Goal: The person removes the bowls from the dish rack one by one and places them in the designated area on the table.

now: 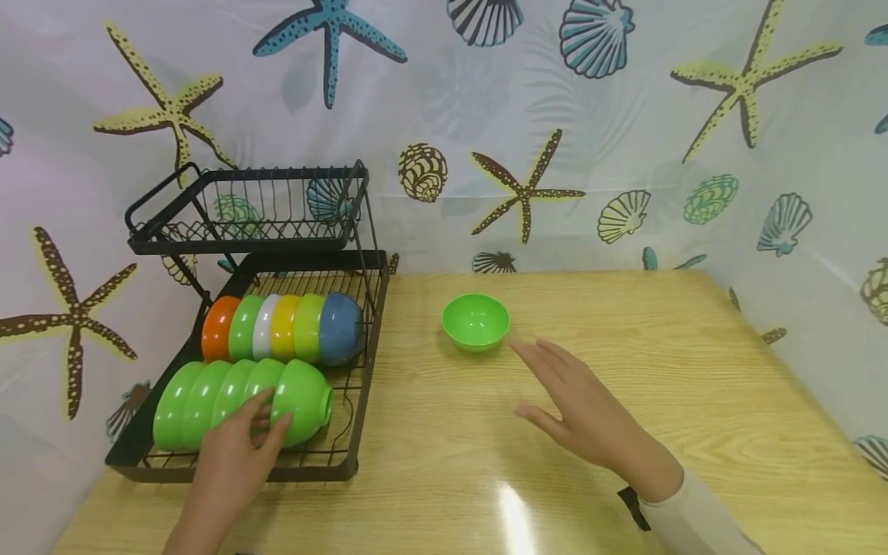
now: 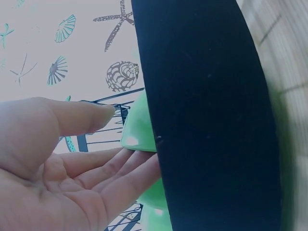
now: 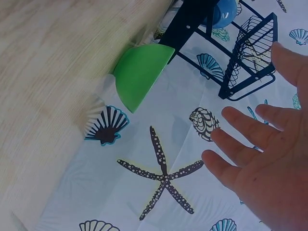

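A row of green bowls (image 1: 201, 405) lies nested on its side along the front of a black dish rack (image 1: 305, 472). My left hand (image 1: 239, 447) reaches over the rack's front edge to the rightmost bowl of that row (image 1: 303, 405). In the left wrist view, the fingers (image 2: 120, 175) extend to that bowl's rim while the thumb stands apart from it. My right hand (image 1: 590, 416) hovers over the table with fingers spread and nothing held. Just beyond its fingertips, a single green bowl (image 1: 476, 324) stands upright on the table.
Behind the green row sits a second row of bowls (image 1: 284, 327) in orange, green, white, yellow and blue. The rack's upper tier (image 1: 239, 245) overhangs the back. A patterned curtain (image 1: 444, 116) surrounds the wooden table (image 1: 624, 331) at the back and sides.
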Demonstrator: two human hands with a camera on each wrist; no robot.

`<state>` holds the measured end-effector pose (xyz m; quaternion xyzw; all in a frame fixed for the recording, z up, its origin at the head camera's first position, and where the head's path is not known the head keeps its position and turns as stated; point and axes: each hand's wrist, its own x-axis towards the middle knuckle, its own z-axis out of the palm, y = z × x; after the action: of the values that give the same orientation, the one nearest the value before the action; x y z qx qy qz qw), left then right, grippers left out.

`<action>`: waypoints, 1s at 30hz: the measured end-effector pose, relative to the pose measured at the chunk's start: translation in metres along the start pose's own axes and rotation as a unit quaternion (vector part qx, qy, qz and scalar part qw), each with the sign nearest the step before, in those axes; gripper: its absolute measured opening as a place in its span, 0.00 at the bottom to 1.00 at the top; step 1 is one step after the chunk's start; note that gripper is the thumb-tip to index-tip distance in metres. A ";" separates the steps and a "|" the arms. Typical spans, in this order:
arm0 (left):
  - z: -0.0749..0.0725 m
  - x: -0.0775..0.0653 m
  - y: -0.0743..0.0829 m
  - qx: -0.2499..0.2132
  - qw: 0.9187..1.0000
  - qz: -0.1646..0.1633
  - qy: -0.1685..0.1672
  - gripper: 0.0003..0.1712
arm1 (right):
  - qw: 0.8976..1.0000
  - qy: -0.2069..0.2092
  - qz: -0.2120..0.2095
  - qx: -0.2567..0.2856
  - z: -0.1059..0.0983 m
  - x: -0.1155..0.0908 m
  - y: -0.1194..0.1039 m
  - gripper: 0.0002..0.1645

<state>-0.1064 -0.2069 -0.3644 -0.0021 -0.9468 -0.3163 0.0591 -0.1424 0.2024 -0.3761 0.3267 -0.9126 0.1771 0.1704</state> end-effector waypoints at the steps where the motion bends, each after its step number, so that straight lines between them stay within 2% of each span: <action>1: 0.000 0.000 0.000 0.000 1.000 -0.003 -0.003 0.30 | 1.000 0.001 -0.002 0.000 -0.001 -0.002 -0.001 0.45; 7: 0.000 0.003 -0.003 -0.009 0.999 -0.016 -0.026 0.29 | 1.000 0.000 -0.004 0.001 -0.003 -0.010 -0.004 0.44; 14: 0.003 0.006 -0.010 -0.025 0.999 -0.021 -0.036 0.27 | 1.000 -0.008 -0.004 0.004 -0.003 -0.015 -0.007 0.44; 21: 0.006 0.008 -0.015 -0.056 0.996 -0.040 -0.050 0.26 | 0.999 -0.029 0.015 0.009 -0.005 -0.021 -0.006 0.43; 30: 0.005 0.011 -0.017 -0.083 0.993 -0.058 -0.061 0.28 | 1.000 -0.007 0.001 0.011 -0.003 -0.025 -0.002 0.41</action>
<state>-0.1189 -0.2180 -0.3772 0.0285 -0.9176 -0.3960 -0.0180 -0.1215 0.2158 -0.3834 0.3288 -0.9121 0.1848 0.1608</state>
